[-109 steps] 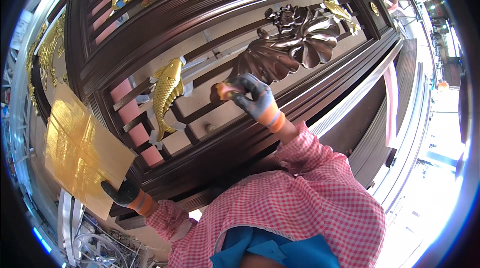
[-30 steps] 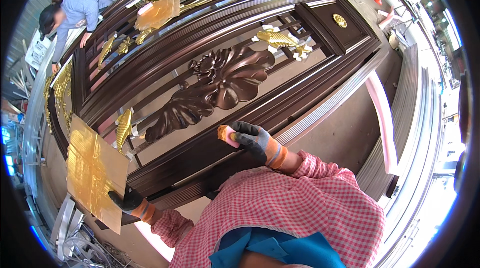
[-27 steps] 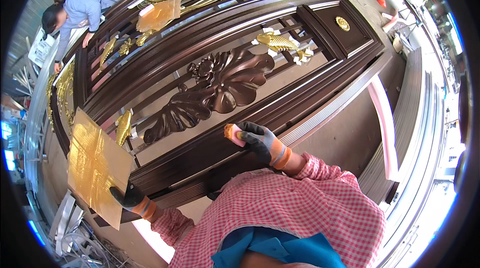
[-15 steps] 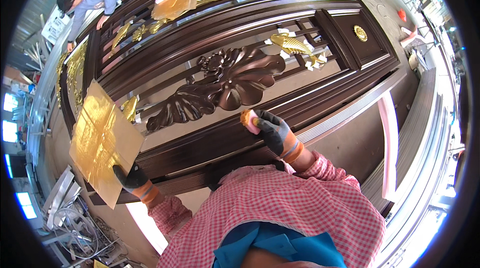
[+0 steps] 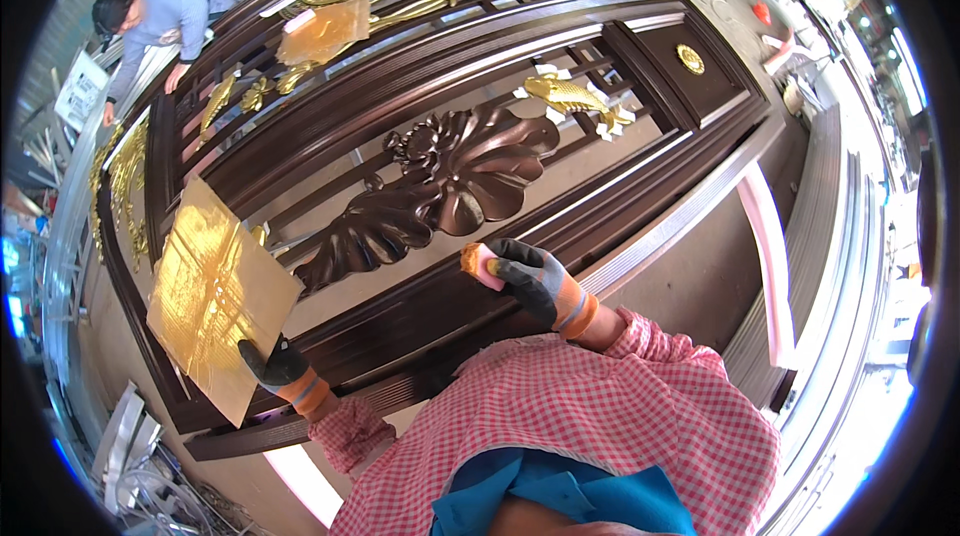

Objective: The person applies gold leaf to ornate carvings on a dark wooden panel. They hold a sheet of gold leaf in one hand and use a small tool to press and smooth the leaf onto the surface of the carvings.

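While my gloved left hand [image 5: 280,371] pinches gold-smeared cardboard sheet [image 5: 215,296] between 8 and 9 o'clock in head view, gloved right hand [image 5: 540,286], just right of centre, pinches pink foam block [image 5: 484,266] with orange-brown tip. Dark brown gate panel [image 5: 390,334] spreads beyond. Fish ornament [image 5: 568,94] at 1 o'clock, white scraps around it, and rosette [image 5: 690,59] between 1 and 2: gold, look done. Lotus-leaf carving [image 5: 480,176], 11 o'clock: brown throughout, no gold seen; I judge it not begun.
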The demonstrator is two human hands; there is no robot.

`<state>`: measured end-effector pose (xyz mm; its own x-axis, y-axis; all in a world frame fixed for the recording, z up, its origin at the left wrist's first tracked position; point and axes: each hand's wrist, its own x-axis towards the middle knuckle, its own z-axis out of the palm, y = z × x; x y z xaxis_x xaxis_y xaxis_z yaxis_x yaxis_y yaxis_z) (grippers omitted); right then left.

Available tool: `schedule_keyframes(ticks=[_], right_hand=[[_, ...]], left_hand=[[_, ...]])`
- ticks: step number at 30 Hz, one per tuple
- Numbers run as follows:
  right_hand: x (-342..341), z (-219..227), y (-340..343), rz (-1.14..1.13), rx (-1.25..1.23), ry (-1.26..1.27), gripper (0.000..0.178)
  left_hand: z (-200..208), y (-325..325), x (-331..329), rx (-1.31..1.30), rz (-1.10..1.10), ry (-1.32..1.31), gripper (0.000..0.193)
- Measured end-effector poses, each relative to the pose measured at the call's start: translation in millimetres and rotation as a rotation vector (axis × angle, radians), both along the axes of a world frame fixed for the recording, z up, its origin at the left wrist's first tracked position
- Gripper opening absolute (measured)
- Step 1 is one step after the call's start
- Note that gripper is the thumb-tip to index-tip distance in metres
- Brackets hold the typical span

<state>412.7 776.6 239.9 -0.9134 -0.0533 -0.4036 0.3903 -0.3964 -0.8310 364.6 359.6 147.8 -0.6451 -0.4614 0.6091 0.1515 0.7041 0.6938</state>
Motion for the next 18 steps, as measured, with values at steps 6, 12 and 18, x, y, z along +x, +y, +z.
schedule_keyframes(ticks=[6, 12, 18], right_hand=[[-0.7, -7.1, -6.4, 0.039, 0.033, 0.014, 0.036], [-15.1, -8.1, -8.6, 0.127, 0.058, 0.030, 0.037], [-36.9, -17.1, -7.4, 0.189, 0.008, 0.024, 0.037]], left_hand=[[-10.6, -9.7, -2.1, -0.145, -0.011, 0.026, 0.040], [-5.8, 1.9, 7.5, -0.227, 0.036, 0.002, 0.042], [-15.8, -2.9, 24.6, -0.381, 0.138, -0.104, 0.047]])
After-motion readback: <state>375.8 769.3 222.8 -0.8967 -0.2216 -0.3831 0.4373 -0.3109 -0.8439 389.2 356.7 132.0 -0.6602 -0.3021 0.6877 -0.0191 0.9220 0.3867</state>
